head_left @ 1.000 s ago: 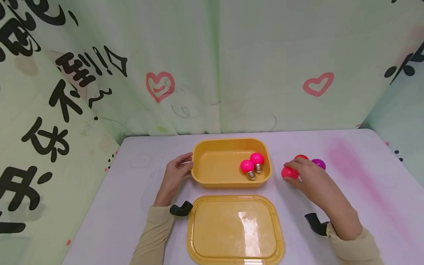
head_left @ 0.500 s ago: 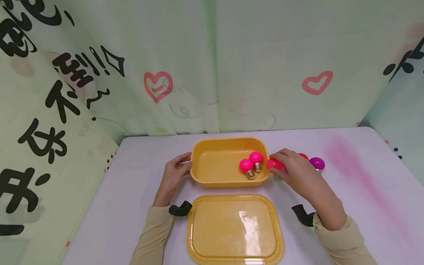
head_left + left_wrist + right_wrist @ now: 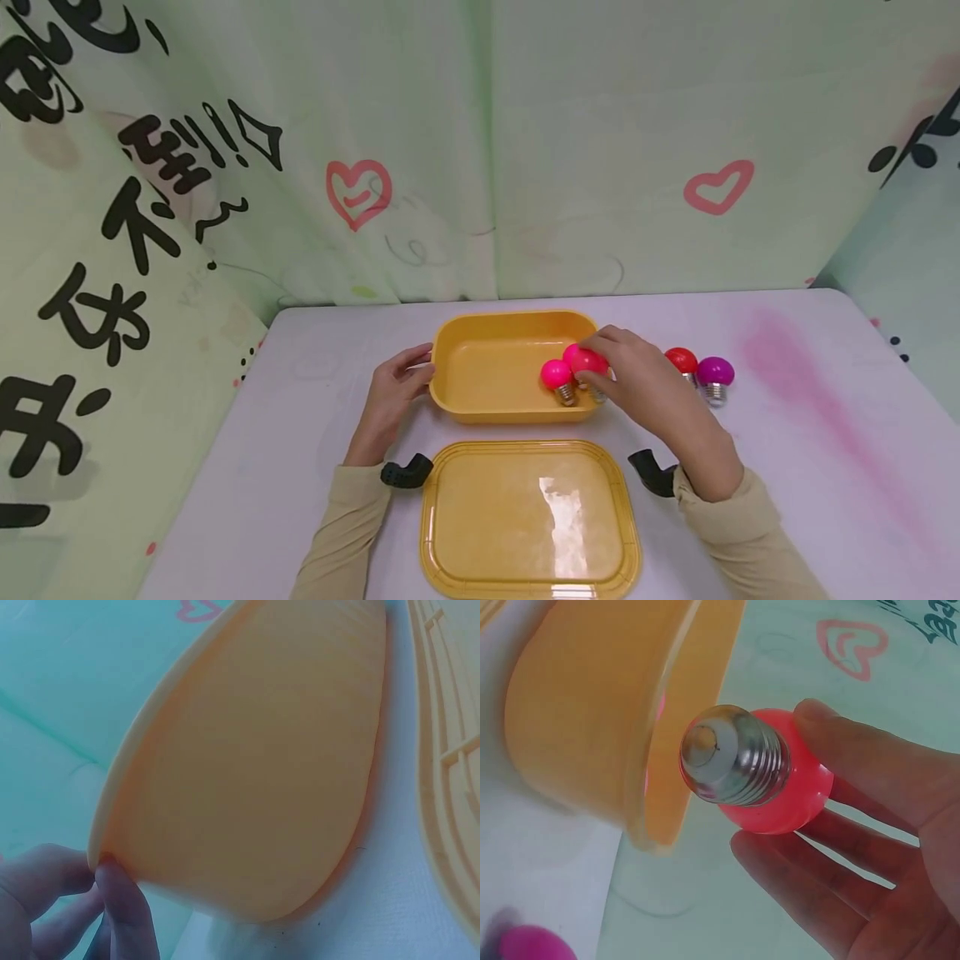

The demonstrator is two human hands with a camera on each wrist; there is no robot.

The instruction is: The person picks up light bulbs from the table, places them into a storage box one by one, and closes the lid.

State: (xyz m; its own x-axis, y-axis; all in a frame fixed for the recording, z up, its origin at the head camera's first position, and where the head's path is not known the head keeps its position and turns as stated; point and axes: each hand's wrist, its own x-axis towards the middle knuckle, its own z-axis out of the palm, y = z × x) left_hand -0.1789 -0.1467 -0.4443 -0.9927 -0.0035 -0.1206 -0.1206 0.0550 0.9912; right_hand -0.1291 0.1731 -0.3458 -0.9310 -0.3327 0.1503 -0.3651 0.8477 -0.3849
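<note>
My right hand (image 3: 645, 379) holds a pinkish-red light bulb (image 3: 590, 361) by its round head, over the right end of a yellow plastic box (image 3: 480, 408). In the right wrist view the bulb's silver screw base (image 3: 739, 757) points toward the box rim, with thumb and fingers around the head. Inside the box lie two pink bulbs (image 3: 557, 374); the held bulb partly covers one of them. At the box's left end my left hand (image 3: 393, 400) pinches the rim between thumb and finger, as the left wrist view shows up close.
A yellow lid (image 3: 528, 521) lies flat in front of the box. Right of the box, a red bulb (image 3: 681, 360) and a purple bulb (image 3: 716, 372) stand side by side on the white table (image 3: 795, 467). A printed curtain (image 3: 570, 150) rises behind the table.
My right hand has carried the pinkish-red bulb leftward from beside the other bulbs to over the box. The red and purple bulbs are now uncovered. My left hand stays at the rim.
</note>
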